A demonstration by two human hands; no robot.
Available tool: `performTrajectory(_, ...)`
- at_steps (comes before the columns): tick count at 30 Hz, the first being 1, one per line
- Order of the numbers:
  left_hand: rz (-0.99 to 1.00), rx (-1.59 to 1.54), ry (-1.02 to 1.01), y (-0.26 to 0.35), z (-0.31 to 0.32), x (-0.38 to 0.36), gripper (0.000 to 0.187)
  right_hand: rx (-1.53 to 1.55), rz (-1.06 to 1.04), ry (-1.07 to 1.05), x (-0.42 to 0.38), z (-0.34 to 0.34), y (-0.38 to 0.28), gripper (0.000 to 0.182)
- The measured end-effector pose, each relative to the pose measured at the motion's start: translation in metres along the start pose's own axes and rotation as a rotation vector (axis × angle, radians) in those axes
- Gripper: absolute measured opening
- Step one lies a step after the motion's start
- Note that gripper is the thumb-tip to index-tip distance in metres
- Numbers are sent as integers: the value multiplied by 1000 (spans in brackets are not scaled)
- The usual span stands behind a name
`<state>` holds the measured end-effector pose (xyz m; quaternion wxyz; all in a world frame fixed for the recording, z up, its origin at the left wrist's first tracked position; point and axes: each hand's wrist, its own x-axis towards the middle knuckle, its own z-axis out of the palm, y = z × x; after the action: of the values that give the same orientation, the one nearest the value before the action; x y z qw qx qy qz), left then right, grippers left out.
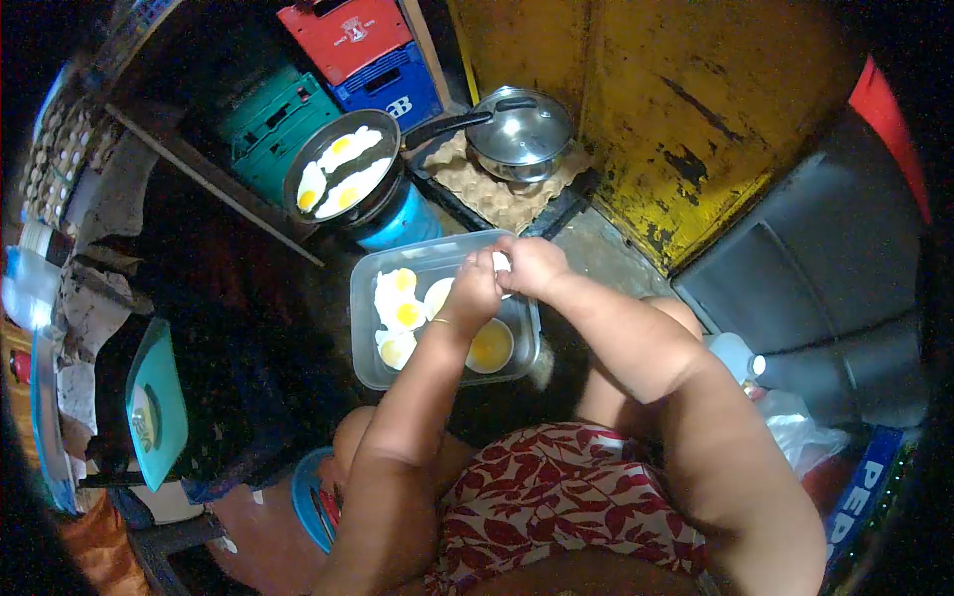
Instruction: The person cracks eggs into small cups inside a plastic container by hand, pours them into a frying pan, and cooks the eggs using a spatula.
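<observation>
A white egg (501,262) is held between my left hand (475,290) and my right hand (534,266), the fingers of both closed around it. Both hands are over the far right part of a clear plastic container (365,343). Inside the container, fried eggs (405,315) lie on the left, and a round bowl (490,346) with yellow egg in it stands at the right, partly below my left wrist. Beyond the container, a black frying pan (328,156) holds several eggs with yellow yolks on a blue stove (405,221).
A lidded pot (521,129) stands on a brown egg tray (460,177) at the back. Red, blue and green crates (348,35) are stacked behind the pan. Egg trays (62,149) are at the far left, a teal tray (159,407) at left, and a plastic jug (733,355) at right.
</observation>
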<state>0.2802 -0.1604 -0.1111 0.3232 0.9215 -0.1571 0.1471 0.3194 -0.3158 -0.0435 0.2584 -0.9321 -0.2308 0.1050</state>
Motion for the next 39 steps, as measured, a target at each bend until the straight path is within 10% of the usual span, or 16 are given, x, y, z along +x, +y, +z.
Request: performTrajectory(39,-80,264,-53,47,-68,5,41,-188,-169,162,-5,-9,1,25)
